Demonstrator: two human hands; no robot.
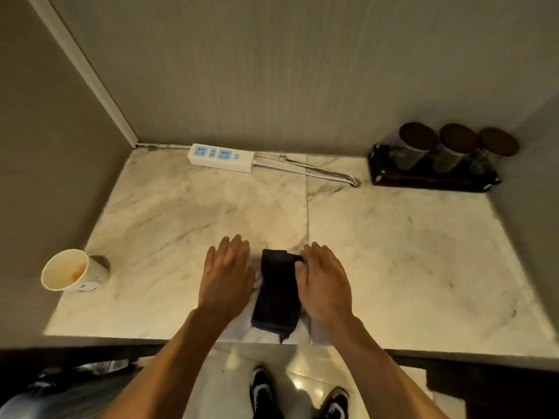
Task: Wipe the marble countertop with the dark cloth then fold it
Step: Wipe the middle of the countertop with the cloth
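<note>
Bench: we stand at a pale marble bench (393, 252) with grey veins and a seam running front to back through its middle; its front edge sits just above a dark cabinet face.
Room: grey walls close the bench in at the back and on both sides, with a white trim strip (87, 74) in the left corner; below us, glossy floor tiles and our dark shoes with white marks (263, 391).
Back of bench: a white power strip (220, 157) with blue sockets lies against the wall, its cable (317, 172) running right; in the right corner a dark tray (429, 179) holds three jars with dark lids (419, 139).
Left edge: a paper cup (68, 272) stands open, a little amber liquid inside.
Cloth: the dark cloth (276, 293) lies near the front edge, folded into a narrow strip pointing away from us — one loose corner hangs past the edge.
Left grip: our left hand (227, 279) is spread flat, palm down, just beside the cloth, holding nothing.
Right grip: our right hand (323, 285) rests on the cloth's right edge, fingers loosely curled, thumb against the fabric.
Writing: the print on the cup is too small to read.
</note>
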